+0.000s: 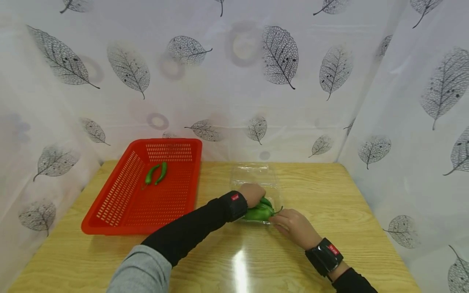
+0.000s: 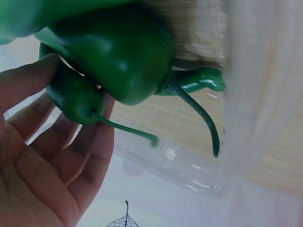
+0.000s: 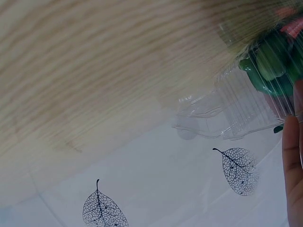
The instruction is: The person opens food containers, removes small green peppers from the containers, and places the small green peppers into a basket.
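A clear plastic box (image 1: 272, 194) with its lid (image 1: 254, 175) swung back stands on the table. Several green peppers lie in it, among them a large one (image 1: 258, 213) at the near side with a long curved stem. My left hand (image 1: 253, 194) reaches into the box; in the left wrist view its thumb and fingers hold a smaller green pepper (image 2: 78, 97) with a thin stem, beside the large pepper (image 2: 125, 54). My right hand (image 1: 294, 227) grips the box at its near right corner, and in the right wrist view a finger (image 3: 291, 156) lies along the clear wall.
To the left stands a red slatted plastic basket (image 1: 198, 179) with two slim green chili peppers, one (image 1: 151, 174) beside the other (image 1: 161, 173). The wooden table (image 1: 322, 191) ends at a white leaf-print curtain (image 1: 227, 101) behind and at both sides.
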{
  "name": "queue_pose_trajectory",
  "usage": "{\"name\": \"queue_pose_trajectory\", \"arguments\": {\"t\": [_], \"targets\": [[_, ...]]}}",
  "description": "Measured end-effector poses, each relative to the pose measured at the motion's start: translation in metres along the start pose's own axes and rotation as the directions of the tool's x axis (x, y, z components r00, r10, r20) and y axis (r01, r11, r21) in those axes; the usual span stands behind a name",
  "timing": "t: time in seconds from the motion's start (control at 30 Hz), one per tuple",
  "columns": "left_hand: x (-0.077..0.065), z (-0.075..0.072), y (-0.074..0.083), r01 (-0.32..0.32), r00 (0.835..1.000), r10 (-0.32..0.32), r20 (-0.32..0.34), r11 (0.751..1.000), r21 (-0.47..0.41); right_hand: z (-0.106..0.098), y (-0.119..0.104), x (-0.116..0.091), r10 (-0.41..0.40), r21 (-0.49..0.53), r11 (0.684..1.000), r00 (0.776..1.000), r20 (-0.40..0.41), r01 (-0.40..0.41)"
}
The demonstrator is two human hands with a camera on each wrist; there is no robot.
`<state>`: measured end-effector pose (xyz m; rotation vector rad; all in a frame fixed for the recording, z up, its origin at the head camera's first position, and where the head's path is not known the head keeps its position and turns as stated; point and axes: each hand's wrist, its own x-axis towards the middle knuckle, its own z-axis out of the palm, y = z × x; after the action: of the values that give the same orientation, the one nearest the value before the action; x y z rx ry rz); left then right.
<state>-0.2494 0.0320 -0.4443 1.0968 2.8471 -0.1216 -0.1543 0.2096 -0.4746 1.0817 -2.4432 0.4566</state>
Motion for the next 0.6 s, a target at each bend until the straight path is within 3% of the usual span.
{"name": "queue_pose_trajectory", "arguments": {"t": [0.27,0.47,0.6], "targets": [[-0.004,-0.003,0.0,0.016,1.0,-0.016,0.004,0.998,0.06,0.0,0.0,-0.001,0.001,-0.007,1.0,1.0,0.002,-0.001],[-0.008,-0.006,-0.007,0.048,0.997,-0.049,0.054,0.999,0.009,-0.002,-0.001,0.0,0.006,-0.011,1.0,1.0,0.014,-0.005],[-0.013,-0.006,-0.015,0.053,0.998,-0.053,0.02,0.999,-0.012,-0.003,-0.001,0.001,0.015,-0.011,1.0,1.0,0.02,-0.015]]}}
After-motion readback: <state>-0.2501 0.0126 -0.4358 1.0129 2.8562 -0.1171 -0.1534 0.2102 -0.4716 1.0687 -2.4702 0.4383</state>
